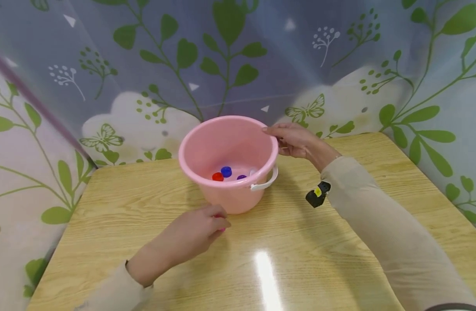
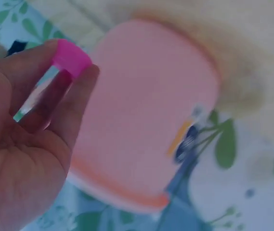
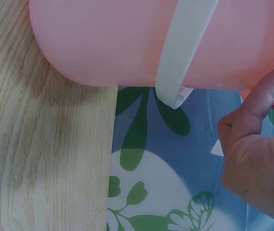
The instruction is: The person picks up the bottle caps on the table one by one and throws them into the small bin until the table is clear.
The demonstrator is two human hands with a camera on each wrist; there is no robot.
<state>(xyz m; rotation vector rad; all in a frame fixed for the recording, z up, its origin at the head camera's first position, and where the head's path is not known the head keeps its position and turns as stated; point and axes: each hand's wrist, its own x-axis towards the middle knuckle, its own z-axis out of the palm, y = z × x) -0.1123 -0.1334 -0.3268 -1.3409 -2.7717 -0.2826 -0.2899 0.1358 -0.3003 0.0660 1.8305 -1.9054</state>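
A pink bucket (image 1: 230, 194) with a white handle (image 1: 264, 183) stands on the wooden table. Inside it lie a red bottle cap (image 1: 217, 176), a blue cap (image 1: 226, 171), a purple cap (image 1: 242, 177) and a whitish piece partly hidden by the rim. My left hand (image 1: 187, 233) is low in front of the bucket. In the left wrist view, its thumb and fingertips pinch a bright pink cap (image 2: 72, 57). On the bucket's right side my right hand (image 1: 296, 140) grips the rim, thumb on the edge, other fingers partly hidden; the right wrist view (image 3: 257, 139) shows this too.
Behind the wooden table (image 1: 125, 203) hangs a curtain (image 1: 261, 77) printed with leaves and butterflies, close to the bucket's back. A small black device (image 1: 318, 194) is at the right sleeve. Light glares on the table's front part.
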